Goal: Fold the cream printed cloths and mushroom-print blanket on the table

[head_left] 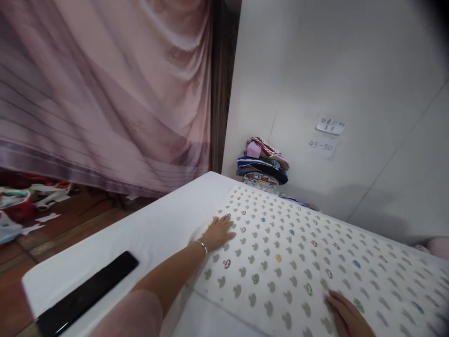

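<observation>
A white cloth point(280, 243) printed with grey mushroom shapes and a few coloured ones lies spread over the white table point(150, 224). My left hand point(218, 232) rests flat on its left part, fingers spread and nothing held; a bracelet point(202, 247) circles that wrist. Near the bottom edge of the view, my right hand point(347, 314) lies on the same cloth with its fingers stretched out. Part of the right hand is cut off by the frame.
A black phone-like slab point(87, 292) lies on the table's left corner. Folded clothes point(263, 161) are stacked beyond the far edge, against a white wall point(336, 61) with handwritten papers point(329, 125). A pink curtain point(115, 93) hangs at left, above a cluttered floor point(66, 215).
</observation>
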`<state>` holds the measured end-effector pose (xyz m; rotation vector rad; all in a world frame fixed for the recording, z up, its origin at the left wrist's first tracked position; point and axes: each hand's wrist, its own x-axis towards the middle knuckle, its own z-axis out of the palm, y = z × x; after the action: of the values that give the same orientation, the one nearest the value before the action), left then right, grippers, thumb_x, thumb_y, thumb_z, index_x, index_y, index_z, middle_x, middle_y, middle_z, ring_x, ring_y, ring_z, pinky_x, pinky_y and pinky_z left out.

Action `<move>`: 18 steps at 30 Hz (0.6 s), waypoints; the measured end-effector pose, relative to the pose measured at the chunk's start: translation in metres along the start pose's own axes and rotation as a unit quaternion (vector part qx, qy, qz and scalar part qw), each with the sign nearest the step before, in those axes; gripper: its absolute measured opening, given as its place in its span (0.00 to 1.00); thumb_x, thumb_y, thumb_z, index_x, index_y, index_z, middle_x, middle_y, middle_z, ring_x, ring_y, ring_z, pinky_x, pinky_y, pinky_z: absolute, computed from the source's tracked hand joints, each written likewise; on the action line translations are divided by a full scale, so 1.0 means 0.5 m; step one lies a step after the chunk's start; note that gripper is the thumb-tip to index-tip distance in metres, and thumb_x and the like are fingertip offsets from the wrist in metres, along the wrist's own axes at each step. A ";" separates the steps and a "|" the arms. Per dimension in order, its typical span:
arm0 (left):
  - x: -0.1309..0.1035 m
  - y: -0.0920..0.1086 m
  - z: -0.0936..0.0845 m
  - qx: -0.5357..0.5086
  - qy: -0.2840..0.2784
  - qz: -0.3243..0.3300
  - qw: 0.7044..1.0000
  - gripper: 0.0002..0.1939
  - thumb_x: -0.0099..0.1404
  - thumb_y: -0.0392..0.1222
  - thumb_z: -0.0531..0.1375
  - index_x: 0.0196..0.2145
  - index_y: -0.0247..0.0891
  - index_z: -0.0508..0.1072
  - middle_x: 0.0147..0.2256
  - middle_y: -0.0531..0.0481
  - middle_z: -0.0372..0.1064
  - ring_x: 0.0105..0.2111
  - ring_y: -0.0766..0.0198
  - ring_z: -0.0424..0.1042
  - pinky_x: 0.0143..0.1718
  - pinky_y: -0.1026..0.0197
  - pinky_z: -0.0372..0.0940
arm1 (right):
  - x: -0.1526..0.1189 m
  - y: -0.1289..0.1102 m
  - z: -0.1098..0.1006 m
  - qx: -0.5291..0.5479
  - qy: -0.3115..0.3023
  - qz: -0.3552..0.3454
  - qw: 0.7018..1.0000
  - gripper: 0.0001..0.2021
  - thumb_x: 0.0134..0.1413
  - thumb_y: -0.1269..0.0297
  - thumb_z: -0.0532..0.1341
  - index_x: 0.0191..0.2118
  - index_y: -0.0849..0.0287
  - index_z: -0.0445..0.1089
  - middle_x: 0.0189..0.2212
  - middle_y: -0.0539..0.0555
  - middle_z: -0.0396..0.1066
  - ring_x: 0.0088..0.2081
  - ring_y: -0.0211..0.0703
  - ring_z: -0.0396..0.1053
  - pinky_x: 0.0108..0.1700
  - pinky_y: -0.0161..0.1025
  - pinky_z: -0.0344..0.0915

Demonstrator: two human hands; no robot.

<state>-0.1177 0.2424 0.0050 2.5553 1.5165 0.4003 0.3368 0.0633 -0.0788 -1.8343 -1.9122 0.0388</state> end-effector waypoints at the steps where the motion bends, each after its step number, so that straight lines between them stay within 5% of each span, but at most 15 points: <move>1: -0.009 0.009 -0.004 0.009 -0.001 -0.012 1.000 0.24 0.66 0.53 0.48 0.56 0.43 0.62 0.61 0.43 0.51 0.61 0.54 0.49 0.60 0.46 0.44 | 0.001 -0.011 -0.003 -0.006 0.006 0.002 1.000 0.19 0.51 0.53 0.51 0.42 0.51 0.75 0.49 0.55 0.69 0.48 0.54 0.69 0.45 0.46 0.72; 7: -0.161 0.045 -0.031 0.065 0.055 -0.139 0.987 0.18 0.62 0.46 0.54 0.50 0.47 0.67 0.57 0.44 0.60 0.59 0.52 0.54 0.59 0.41 0.43 | 0.012 -0.044 -0.010 -0.018 0.033 -0.023 0.999 0.19 0.55 0.58 0.48 0.43 0.57 0.73 0.49 0.56 0.69 0.50 0.49 0.66 0.52 0.49 0.65; 11: -0.269 0.044 -0.043 0.051 0.116 -0.275 0.953 0.22 0.64 0.49 0.51 0.54 0.40 0.63 0.59 0.41 0.56 0.59 0.52 0.53 0.58 0.45 0.46 | 0.024 -0.068 -0.035 -0.021 0.001 -0.025 0.999 0.22 0.56 0.60 0.45 0.45 0.60 0.72 0.49 0.58 0.68 0.50 0.49 0.66 0.52 0.48 0.65; 15: -0.324 0.053 -0.046 0.015 0.169 -0.352 0.920 0.24 0.66 0.49 0.46 0.54 0.33 0.62 0.54 0.38 0.62 0.55 0.54 0.60 0.55 0.53 0.53 | -0.009 -0.099 -0.061 -0.007 -0.067 -0.006 0.998 0.22 0.57 0.57 0.46 0.49 0.57 0.70 0.55 0.56 0.63 0.53 0.50 0.64 0.48 0.47 0.67; 18: -0.334 0.065 -0.049 0.005 0.178 -0.362 0.915 0.20 0.65 0.48 0.47 0.47 0.36 0.69 0.48 0.41 0.68 0.51 0.54 0.63 0.53 0.55 0.55 | -0.079 -0.116 -0.066 -0.008 -0.053 -0.029 0.998 0.22 0.58 0.55 0.46 0.49 0.58 0.70 0.55 0.57 0.63 0.53 0.50 0.64 0.52 0.48 0.64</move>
<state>-0.1739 0.0800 0.0111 1.7756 2.4288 0.7585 0.2940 0.0103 -0.0422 -1.8182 -2.0430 0.1048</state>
